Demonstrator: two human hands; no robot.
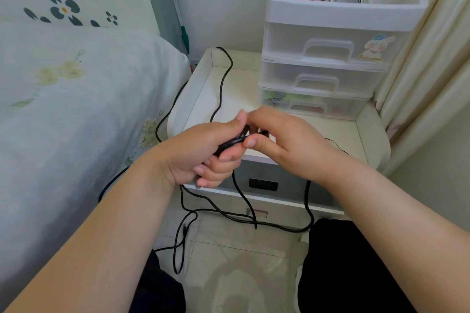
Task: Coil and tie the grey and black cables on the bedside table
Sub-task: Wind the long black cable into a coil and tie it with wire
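A long black cable runs from the back of the white bedside table across its top to my hands, then hangs in loose loops down to the floor. My left hand is closed around a small bundle of this cable above the table's front edge. Touching it, my right hand pinches the cable between thumb and fingers. A thin dark thread-like strand lies on the table by my right wrist. No grey cable is visible.
A white plastic drawer unit stands on the back right of the table, its top tray holding boxes, tape and a comb. The bed lies to the left, a curtain to the right. My knees in black fabric are below.
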